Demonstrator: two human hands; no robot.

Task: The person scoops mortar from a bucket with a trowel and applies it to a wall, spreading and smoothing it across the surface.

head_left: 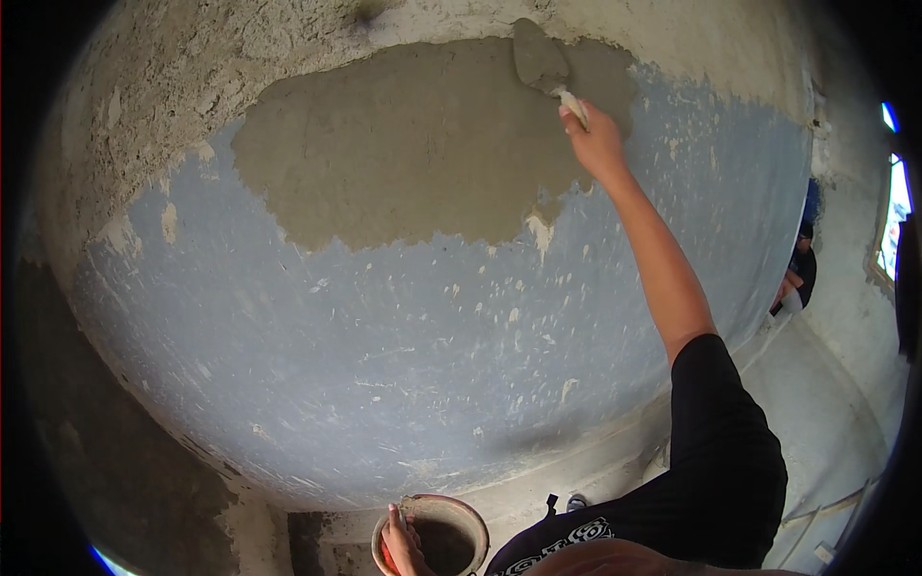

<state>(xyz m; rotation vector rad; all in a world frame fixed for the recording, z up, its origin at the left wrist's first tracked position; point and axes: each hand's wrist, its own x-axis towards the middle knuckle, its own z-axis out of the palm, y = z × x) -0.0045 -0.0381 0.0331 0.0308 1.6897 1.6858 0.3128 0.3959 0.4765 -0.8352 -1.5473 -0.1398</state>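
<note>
My right hand [594,139] grips the pale handle of a trowel [540,60], whose blade lies against a broad patch of grey-brown mortar [394,144] on the upper wall. My right arm is stretched up across the wall's blue-grey lower surface [384,336], which is speckled with pale splashes. Low in the view, my left hand [403,542] holds a round bucket [473,523] by its left side, with dark contents inside. Something red shows beside my left fingers.
Rough, bare render [163,86] borders the mortar patch above and left. Another person [802,264] in dark clothing is partly visible beyond the wall's right edge, near a bright opening [896,202]. A pale ledge [605,451] runs along the wall's foot.
</note>
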